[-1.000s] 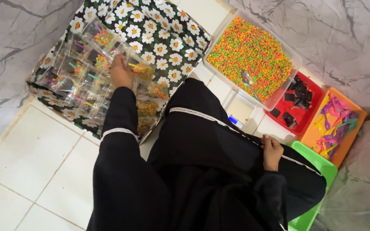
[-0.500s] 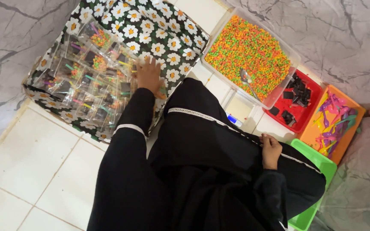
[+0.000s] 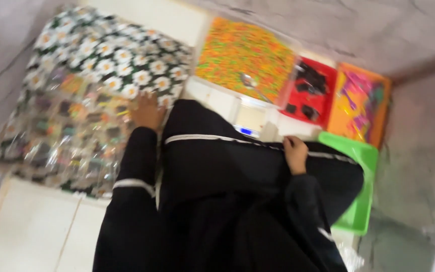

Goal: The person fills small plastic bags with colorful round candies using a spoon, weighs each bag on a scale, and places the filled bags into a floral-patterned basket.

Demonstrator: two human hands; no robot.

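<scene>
The view is blurred by motion. My left hand [image 3: 147, 113] lies flat, fingers apart, at the right edge of a spread of clear plastic packets [image 3: 66, 131]. The packets hold small coloured items and lie on a black cloth with white daisies [image 3: 112, 50]. My right hand [image 3: 295, 153] is closed on the white-trimmed edge of my black garment [image 3: 217, 166], which covers my lap. Both arms are in black sleeves.
Beyond my lap stands a clear tray of orange and green bits [image 3: 242, 55] with a small scoop in it. To its right are a red tray [image 3: 313, 90] of dark pieces, an orange tray [image 3: 361, 100] and a green tray [image 3: 361, 201]. A small white scale [image 3: 250, 121] sits by my knees.
My left hand has drawn back from the middle of the packets to their right edge, close to my lap. The camera has swung and blurred. My right hand still holds the garment edge.
</scene>
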